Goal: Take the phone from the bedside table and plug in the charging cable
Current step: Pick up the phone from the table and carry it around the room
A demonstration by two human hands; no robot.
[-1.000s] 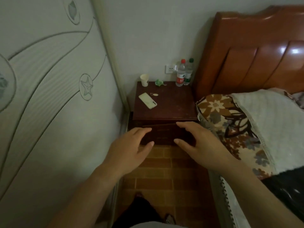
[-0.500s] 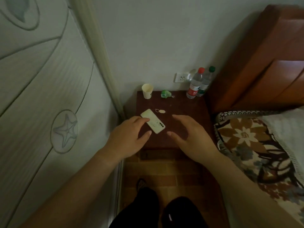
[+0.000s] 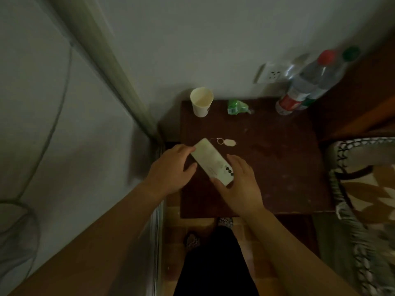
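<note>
Looking down at the dark wooden counter point(image 3: 277, 167) from above; frame is dim and a bit blurred. The phone point(image 3: 210, 160) lies back-up near the counter's left front part, set diagonally, camera end toward us and to the right.

Our left hand point(image 3: 171, 170) is at the phone's far-left end: fingertips touch the top corner, thumb spread out beside its long edge. Fingers open wide, nothing gripped.

Our right hand point(image 3: 239, 184) is at the camera end: fingers touch the right edge, thumb lies along the near corner. It brackets that end, but we can't tell if it has actually closed on the phone. The phone looks flat on the counter.

Just behind the phone lies a small pale tag on a ring point(image 3: 226, 142), close but apart. At the back edge: a paper cup point(image 3: 201, 101) on the left, a green wrapper point(image 3: 237, 107) in the middle, two plastic bottles point(image 3: 307, 86) at the right corner. A wall socket point(image 3: 273, 74) sits above the counter by the bottles. No charging cable that we can make out.

Bed cover point(image 3: 363, 189) borders the counter's right side.
</note>
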